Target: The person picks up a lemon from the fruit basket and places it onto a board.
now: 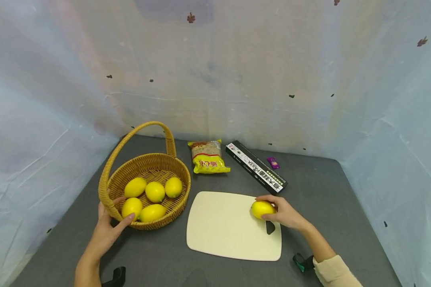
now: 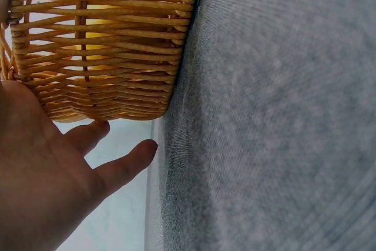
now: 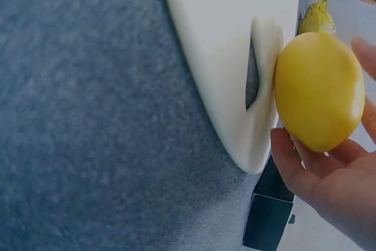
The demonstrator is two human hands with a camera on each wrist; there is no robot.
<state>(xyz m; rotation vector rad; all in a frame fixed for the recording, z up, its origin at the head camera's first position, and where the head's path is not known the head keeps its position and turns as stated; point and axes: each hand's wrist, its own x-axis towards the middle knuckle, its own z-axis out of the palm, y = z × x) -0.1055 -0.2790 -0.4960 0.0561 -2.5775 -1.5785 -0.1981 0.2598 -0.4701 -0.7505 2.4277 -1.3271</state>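
A woven wicker basket [image 1: 184,187] with a tall arched handle stands at the left, with several yellow lemons [image 1: 155,192] inside. My left hand [image 1: 105,229] holds its near left rim at the handle's foot, thumb and a finger reaching over the edge. In the left wrist view, two other fingers stretch out beside the basket's woven wall [image 2: 117,57]. My right hand [image 1: 283,213] grips a single lemon [image 1: 262,209] between thumb and fingers, over the right end of a cream cutting board [image 1: 226,227]. In the right wrist view this lemon [image 3: 319,92] appears close beside the board's handle slot.
Behind the board lie a yellow snack bag [image 1: 209,157], a long black pasta box [image 1: 256,167] and a small purple packet [image 1: 273,162]. A dark grey cloth [image 1: 323,191] covers the table, and pale sheeting [image 1: 237,79] hangs around its back and sides.
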